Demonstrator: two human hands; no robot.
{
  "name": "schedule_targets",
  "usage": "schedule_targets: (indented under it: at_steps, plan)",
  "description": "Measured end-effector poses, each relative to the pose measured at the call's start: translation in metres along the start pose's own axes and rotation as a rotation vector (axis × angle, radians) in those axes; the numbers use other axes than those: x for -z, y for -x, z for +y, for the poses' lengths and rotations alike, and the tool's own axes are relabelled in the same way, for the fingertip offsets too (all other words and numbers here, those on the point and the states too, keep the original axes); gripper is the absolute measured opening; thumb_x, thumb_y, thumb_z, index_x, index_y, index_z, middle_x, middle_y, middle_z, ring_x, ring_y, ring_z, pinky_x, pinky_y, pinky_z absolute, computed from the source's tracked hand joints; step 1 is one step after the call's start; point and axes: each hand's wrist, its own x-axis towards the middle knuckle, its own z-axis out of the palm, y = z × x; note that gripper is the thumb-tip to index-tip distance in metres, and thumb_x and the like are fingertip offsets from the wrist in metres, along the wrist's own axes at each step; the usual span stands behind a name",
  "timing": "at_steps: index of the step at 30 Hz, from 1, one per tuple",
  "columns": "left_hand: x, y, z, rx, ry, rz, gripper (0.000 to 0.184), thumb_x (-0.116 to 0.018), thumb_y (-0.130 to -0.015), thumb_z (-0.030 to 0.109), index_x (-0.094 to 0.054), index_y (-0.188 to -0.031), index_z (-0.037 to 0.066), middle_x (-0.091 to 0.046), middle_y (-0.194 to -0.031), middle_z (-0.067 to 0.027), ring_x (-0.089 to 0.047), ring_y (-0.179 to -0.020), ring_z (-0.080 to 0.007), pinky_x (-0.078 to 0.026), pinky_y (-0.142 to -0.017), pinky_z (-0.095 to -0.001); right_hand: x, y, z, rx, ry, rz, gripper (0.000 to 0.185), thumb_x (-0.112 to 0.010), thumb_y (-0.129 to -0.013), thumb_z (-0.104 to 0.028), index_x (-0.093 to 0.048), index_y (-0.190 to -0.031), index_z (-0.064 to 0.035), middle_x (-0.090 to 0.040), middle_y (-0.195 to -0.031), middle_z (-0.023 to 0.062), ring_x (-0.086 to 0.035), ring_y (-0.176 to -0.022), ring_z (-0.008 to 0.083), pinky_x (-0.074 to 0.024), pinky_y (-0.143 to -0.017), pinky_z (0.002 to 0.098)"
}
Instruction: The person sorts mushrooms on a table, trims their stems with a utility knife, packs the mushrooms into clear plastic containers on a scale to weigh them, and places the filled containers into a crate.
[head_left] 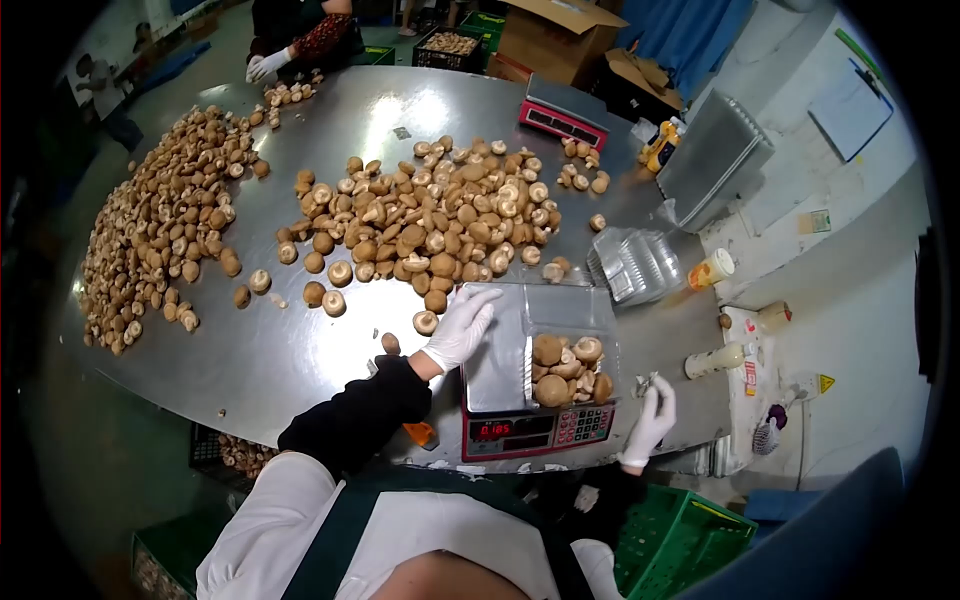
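Dark green apron straps (335, 530) over a white shirt lie nearest the camera, at a brushed metal table (260, 375); just beyond stands a red digital scale with a silver plate (495, 372), its display lit in red digits. On the plate sits an open clear plastic box (528, 376) holding brown-capped mushrooms (566, 374), its lid (570, 308) folded back on the far side; the white-gloved left hand (460, 334) is at the plate's left edge, fingers extended and loosely together, though whether they press on anything I cannot tell; the white-gloved right hand (650, 424) is beside the scale's right side, fingers partly bent near a small pale scrap (643, 383), and I cannot tell whether it pinches it. Past the scale lies a broad heap of loose brown mushrooms (440, 225); clear empty plastic containers (637, 266) rest to its right; a co-worker's gloved hand (268, 65) shows at the far edge.
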Motion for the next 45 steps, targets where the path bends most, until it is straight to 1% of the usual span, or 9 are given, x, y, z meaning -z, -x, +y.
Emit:
schedule_targets:
  at_steps: [13,18,19,20,25,32,40,42,45]
  plan:
    - [-0.050,0.055,0.039,0.412,0.208,-0.457,0.045,-0.061,-0.088,0.029,-0.042,-0.115,-0.003,-0.056,-0.072,-0.0048,-0.055,-0.064,-0.0129,-0.045,-0.061,-0.0263,-0.089,-0.100,0.061,-0.462,-0.279,-0.475,0.043,-0.052,-0.093,-0.021,-0.045,-0.129,0.0001,-0.062,-0.108,0.0091,-0.057,-0.089,0.0128,-0.0458,-0.075,0.0242]
    - [-0.028,0.056,0.020,0.678,0.603,-0.330,0.027,-0.058,-0.089,0.013,-0.042,-0.107,0.003,-0.061,-0.075,-0.0062,-0.064,-0.069,-0.0147,-0.053,-0.059,-0.0245,-0.095,-0.061,0.014,-0.338,-0.743,-0.350,0.037,-0.044,-0.096,-0.014,-0.043,-0.130,0.0010,-0.057,-0.116,0.0085,-0.054,-0.099,0.0129,-0.0431,-0.079,0.0220]
    - [-0.016,0.055,0.020,0.693,0.629,-0.303,0.023,-0.053,-0.092,0.013,-0.043,-0.110,0.004,-0.062,-0.081,-0.0086,-0.064,-0.069,-0.0156,-0.054,-0.061,-0.0251,-0.091,-0.049,0.007,0.170,-0.207,-0.301,0.034,-0.041,-0.097,-0.016,-0.046,-0.127,0.0008,-0.057,-0.115,0.0097,-0.053,-0.098,0.0139,-0.0417,-0.081,0.0239]
    - [-0.008,0.055,0.016,0.709,0.740,-0.280,0.022,-0.050,-0.093,0.016,-0.044,-0.111,0.004,-0.062,-0.084,-0.0098,-0.065,-0.071,-0.0164,-0.055,-0.064,-0.0256,-0.076,-0.048,0.012,-0.224,-0.804,-0.377,0.033,-0.041,-0.097,-0.020,-0.050,-0.121,0.0014,-0.058,-0.110,0.0089,-0.053,-0.096,0.0151,-0.0408,-0.085,0.0283]
    - [0.015,0.059,0.008,0.763,0.878,-0.297,0.026,-0.047,-0.097,0.027,-0.048,-0.109,0.004,-0.062,-0.093,-0.0115,-0.066,-0.079,-0.0182,-0.055,-0.072,-0.0270,-0.037,0.006,-0.011,-0.180,-0.071,-0.616,0.039,-0.067,-0.073,0.003,-0.054,-0.110,-0.0012,-0.057,-0.090,0.0007,-0.053,-0.079,0.0082,-0.0435,-0.071,0.0211]
    - [-0.006,0.067,-0.012,0.600,0.752,-0.307,0.014,-0.060,-0.086,0.006,-0.046,-0.091,0.005,-0.061,-0.075,-0.0061,-0.065,-0.069,-0.0141,-0.055,-0.060,-0.0253,-0.041,0.046,-0.016,-0.817,-0.539,-0.521,0.012,-0.052,-0.085,-0.004,-0.051,-0.097,-0.0012,-0.059,-0.081,0.0094,-0.062,-0.068,0.0183,-0.0524,-0.059,0.0293]
    - [0.034,0.070,0.008,0.219,0.328,-0.416,0.047,-0.065,-0.081,0.011,-0.039,-0.119,0.005,-0.060,-0.078,-0.0072,-0.061,-0.071,-0.0128,-0.048,-0.063,-0.0260,-0.041,0.075,-0.020,-0.137,-0.041,-0.447,0.011,-0.057,-0.078,0.007,-0.051,-0.083,-0.0009,-0.055,-0.074,0.0026,-0.054,-0.071,0.0056,-0.0467,-0.064,0.0221]
    - [0.045,0.060,0.030,-0.113,0.037,-0.388,0.085,-0.072,-0.075,0.017,-0.021,-0.143,0.011,-0.059,-0.090,-0.0149,-0.061,-0.077,-0.0268,-0.049,-0.071,-0.0321,-0.047,0.078,-0.024,0.043,0.035,-0.394,0.011,-0.061,-0.075,0.006,-0.057,-0.083,-0.0013,-0.063,-0.082,0.0086,-0.061,-0.081,0.0150,-0.0478,-0.073,0.0266]
    - [0.049,0.055,0.020,-0.331,-0.168,-0.390,0.069,-0.070,-0.075,0.016,-0.036,-0.135,0.009,-0.054,-0.116,-0.0203,-0.058,-0.094,-0.0357,-0.047,-0.082,-0.0376,-0.054,0.074,-0.049,0.421,0.116,-0.345,0.017,-0.063,-0.070,0.006,-0.061,-0.086,-0.0017,-0.066,-0.094,0.0155,-0.063,-0.087,0.0314,-0.0497,-0.077,0.0346]
